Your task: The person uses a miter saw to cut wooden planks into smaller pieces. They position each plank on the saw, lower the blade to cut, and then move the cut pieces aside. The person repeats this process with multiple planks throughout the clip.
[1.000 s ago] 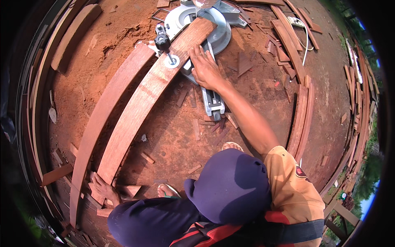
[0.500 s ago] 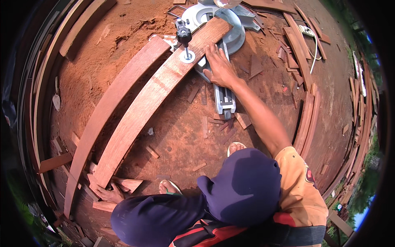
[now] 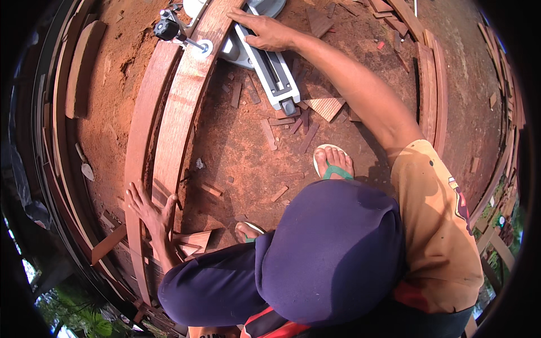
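Note:
A long reddish-brown plank [image 3: 179,107] runs from the saw's base toward me. A clamp with a black knob [image 3: 167,29] presses its round metal foot onto the plank's far part. My right hand [image 3: 267,32] lies with outstretched fingers at the plank's right edge, above the grey metal arm of the mitre saw [image 3: 267,67], whose upper part is out of the picture. My left hand [image 3: 152,213] spreads its fingers over the near part of the plank and a second, darker plank [image 3: 142,124] lying along its left side. It grips nothing; I cannot tell whether it touches the wood.
Wood offcuts [image 3: 327,107] and sawdust lie around the saw. A pointed trowel [image 3: 85,169] rests on the ground at the left. Long boards [image 3: 426,90] are laid along the right, with more stacked at the far left. My sandalled foot [image 3: 333,160] stands near the offcuts.
My left hand has let go of the plank's near end and moved forward with fingers spread. My right hand stays by the plank's edge. The view has shifted, pushing the saw up and left.

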`<state>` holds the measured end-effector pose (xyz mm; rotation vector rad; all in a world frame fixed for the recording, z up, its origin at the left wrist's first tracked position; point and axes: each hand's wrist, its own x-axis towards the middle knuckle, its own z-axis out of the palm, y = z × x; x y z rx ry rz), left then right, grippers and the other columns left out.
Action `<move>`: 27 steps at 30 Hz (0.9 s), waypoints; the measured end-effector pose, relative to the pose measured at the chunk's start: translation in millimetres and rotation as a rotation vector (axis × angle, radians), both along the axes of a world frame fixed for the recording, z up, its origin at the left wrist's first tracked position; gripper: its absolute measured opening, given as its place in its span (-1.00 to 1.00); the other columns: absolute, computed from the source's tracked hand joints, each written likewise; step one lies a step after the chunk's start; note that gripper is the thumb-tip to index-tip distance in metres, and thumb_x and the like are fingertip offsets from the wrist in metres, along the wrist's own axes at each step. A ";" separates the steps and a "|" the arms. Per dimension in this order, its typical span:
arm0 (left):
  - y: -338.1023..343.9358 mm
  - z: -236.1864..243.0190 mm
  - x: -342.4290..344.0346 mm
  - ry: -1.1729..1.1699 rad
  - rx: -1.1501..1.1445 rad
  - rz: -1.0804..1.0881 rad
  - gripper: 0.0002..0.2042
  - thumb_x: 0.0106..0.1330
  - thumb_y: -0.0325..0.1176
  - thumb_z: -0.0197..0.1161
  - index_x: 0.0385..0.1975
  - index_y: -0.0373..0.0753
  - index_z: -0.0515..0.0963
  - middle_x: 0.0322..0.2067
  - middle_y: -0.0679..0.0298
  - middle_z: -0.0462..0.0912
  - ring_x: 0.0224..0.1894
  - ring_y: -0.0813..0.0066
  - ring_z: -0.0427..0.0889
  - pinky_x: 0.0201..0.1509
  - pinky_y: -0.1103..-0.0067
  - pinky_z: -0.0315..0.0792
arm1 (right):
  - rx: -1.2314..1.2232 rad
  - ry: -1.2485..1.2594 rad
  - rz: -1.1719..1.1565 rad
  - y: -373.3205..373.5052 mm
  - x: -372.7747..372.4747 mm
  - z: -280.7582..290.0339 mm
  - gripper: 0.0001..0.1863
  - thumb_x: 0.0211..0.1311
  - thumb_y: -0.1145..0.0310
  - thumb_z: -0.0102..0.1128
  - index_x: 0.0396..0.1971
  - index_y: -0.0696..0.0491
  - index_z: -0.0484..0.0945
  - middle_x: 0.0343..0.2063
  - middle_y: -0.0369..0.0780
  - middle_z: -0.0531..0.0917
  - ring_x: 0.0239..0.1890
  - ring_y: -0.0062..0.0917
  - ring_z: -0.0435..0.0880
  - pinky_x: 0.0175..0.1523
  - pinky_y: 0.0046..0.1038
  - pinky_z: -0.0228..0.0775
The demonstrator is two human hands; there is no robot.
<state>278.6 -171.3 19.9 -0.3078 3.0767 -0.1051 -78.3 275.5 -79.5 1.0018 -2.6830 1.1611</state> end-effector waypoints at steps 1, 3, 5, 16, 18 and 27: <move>13.3 15.0 -30.9 -0.065 -0.059 -0.133 0.16 0.06 0.45 0.38 0.57 -0.16 0.10 0.60 0.02 -0.04 0.64 -0.05 -0.21 0.61 -0.11 -0.28 | -0.185 0.017 -0.058 6.1 -2.3 -11.7 -0.22 0.32 0.59 -0.04 0.56 -0.01 0.09 0.55 -0.05 0.16 0.48 -0.26 0.36 0.52 -0.25 0.34; 45.0 42.4 -84.1 -0.147 -0.095 -0.301 0.09 0.12 0.44 0.34 0.52 -0.21 0.19 0.57 -0.02 0.01 0.63 -0.07 -0.15 0.61 -0.09 -0.26 | -0.438 -0.103 -0.241 1.9 17.2 -12.2 -0.44 0.33 0.55 -0.04 0.35 0.03 0.42 0.30 -0.09 0.54 0.26 -0.38 0.62 0.19 -0.39 0.61; 45.2 53.8 -112.8 -0.151 -0.065 -0.435 0.00 0.16 0.40 0.35 0.45 -0.24 0.31 0.53 -0.04 0.11 0.59 -0.09 -0.02 0.60 -0.06 -0.18 | -0.668 -0.122 -0.386 -13.7 47.3 -4.2 -0.62 0.33 0.47 0.03 0.09 0.07 0.66 -0.08 -0.17 0.80 -0.07 -0.46 0.78 0.01 -0.39 0.62; 137.6 -16.0 -221.6 -0.031 0.167 -0.421 0.08 0.24 0.36 0.31 0.52 -0.38 0.06 0.51 -0.19 0.06 0.57 -0.17 -0.01 0.58 -0.01 -0.11 | -0.784 -0.237 -0.216 55.9 182.9 8.2 -0.67 0.24 0.72 0.01 -0.03 0.22 0.60 -0.01 -0.06 0.70 0.09 -0.31 0.71 0.25 -0.30 0.53; 153.1 -36.7 -226.9 -0.034 0.229 -0.327 0.10 0.27 0.31 0.32 0.55 -0.39 -0.03 0.49 -0.23 0.06 0.55 -0.20 0.01 0.58 0.01 -0.10 | -0.817 -0.276 -0.229 60.3 191.7 7.5 -0.66 0.21 0.73 0.03 -0.05 0.21 0.62 -0.05 -0.07 0.72 0.03 -0.31 0.73 0.14 -0.32 0.59; 179.1 -54.8 -231.9 0.076 0.009 -0.245 0.05 0.25 0.24 0.36 0.56 -0.29 0.02 0.44 -0.12 0.24 0.40 -0.14 0.30 0.48 0.07 0.11 | -0.778 -0.266 -0.255 34.9 169.9 14.1 -0.67 0.15 0.67 0.10 -0.08 0.15 0.65 -0.11 -0.14 0.72 -0.08 -0.35 0.74 0.03 -0.32 0.59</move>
